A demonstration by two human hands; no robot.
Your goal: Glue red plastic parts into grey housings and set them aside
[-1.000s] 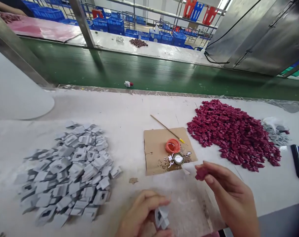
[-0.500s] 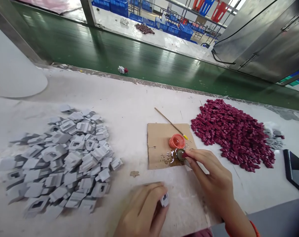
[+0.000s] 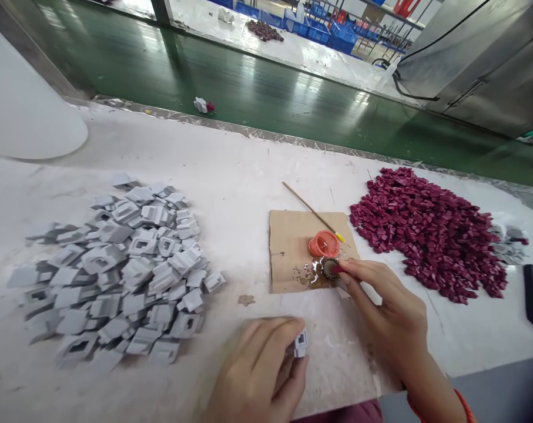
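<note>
Nearest, our left hand is lying low over the table, its grip curling closed around a grey piece, its hollow end showing; we are best leaving that opening free of fingers. Just beyond, our right hand is pinching a maroon piece firmly between thumb and fingertips, holding it at a metal cap. We are not seeing whether it is touching liquid. Judging by the wet spots on the cardboard, we are wise to be going shallow, without nudging the cap. Behind, an orange-red tub is standing open; farther, a grey-and-maroon piece is lying on the green belt.
</note>
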